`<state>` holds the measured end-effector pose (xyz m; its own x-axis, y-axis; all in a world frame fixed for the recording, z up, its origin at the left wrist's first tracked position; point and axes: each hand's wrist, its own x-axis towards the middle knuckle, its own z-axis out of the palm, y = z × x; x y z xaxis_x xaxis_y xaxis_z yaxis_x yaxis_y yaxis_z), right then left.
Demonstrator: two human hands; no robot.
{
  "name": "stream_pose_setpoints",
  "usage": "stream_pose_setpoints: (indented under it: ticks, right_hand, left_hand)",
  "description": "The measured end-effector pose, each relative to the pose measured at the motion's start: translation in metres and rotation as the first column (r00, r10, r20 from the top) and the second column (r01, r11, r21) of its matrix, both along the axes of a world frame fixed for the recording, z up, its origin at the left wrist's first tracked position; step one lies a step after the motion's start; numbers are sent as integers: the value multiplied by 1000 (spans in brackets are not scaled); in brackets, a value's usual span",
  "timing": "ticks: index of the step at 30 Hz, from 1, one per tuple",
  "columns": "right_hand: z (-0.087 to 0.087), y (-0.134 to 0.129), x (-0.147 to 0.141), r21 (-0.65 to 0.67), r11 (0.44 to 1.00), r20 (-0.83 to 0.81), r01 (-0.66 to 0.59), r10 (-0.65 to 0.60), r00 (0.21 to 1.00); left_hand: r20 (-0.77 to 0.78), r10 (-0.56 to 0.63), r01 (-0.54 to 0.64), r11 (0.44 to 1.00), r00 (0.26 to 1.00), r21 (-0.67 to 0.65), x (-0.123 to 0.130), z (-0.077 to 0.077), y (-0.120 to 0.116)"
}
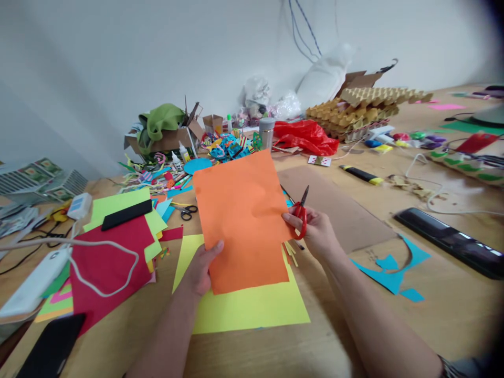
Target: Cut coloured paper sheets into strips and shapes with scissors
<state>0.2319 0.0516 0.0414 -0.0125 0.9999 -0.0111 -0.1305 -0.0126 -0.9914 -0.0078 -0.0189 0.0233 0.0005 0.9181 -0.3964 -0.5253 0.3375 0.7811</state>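
Presently, left hand (201, 273): reaches in from the near side, forearm slanting far and a little right, thumb laid on top and the other fingers mostly hidden underneath.
Left grip: pinches the lower left edge of the orange sheet (244, 220) between thumb and fingers.
Right hand (317, 231): comes from the near right corner, forearm slanting far and left, wrist turned so that the thumb faces the sheet.
Right grip: fingers closed around the red-handled scissors (301, 218); the thumb tip lies at the sheet's right edge, though whether it presses the paper I cannot tell.
Scissor direction: blades aim far and slightly right, away from the paper, showing as one narrow dark point; the handles sit nearer, beside the orange edge.
Orange place: between the two hands, in front of the yellow sheet (255, 310), which lies on the table (299, 346) and shows past its near edge.
Orange long axis: runs near to far, the far end leaning left; the right edge steps inward below the right hand, so the near part is narrower.
Left of the hands: a dark red sheet (106, 262) near, black-handled scissors (183, 210) farther off.
Right of the hands: a brown board (334, 210) on the far side, blue scraps (388, 282) nearer, and a long black device (449, 239) farther right.
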Motion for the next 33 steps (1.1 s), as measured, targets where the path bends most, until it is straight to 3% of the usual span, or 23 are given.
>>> stream_pose_setpoints:
  ticks: [3, 8, 15, 23, 28, 33]
  right_hand:
    - [2, -2, -2, 8, 1000, 42, 9, -10, 999]
    - [0, -3, -4, 31, 999, 106, -14, 11, 994]
    - [-2, -1, -4, -33, 999, 64, -37, 39, 997]
    - [-1, 1, -2, -112, 991, 12, -68, 70, 997]
    - [-2, 2, 1, -152, 975, 10, -162, 165, 986]
    - [-5, 2, -1, -190, 955, -36, -228, 225, 974]
  left_hand:
    - [-71, -19, 17, 1000, 997, -24, 3, 1, 0]
    - [-198, 88, -81, 996, 976, 44, 6, 5, 3]
    - [-303, 126, -109, 991, 945, 71, 4, 5, 5]
    - [-194, 135, -144, 989, 972, -33, 5, 9, 3]
    - [-128, 74, -75, 997, 989, -4, -6, 2, 5]
    - [-121, 158, -157, 987, 980, 17, -14, -3, 9]
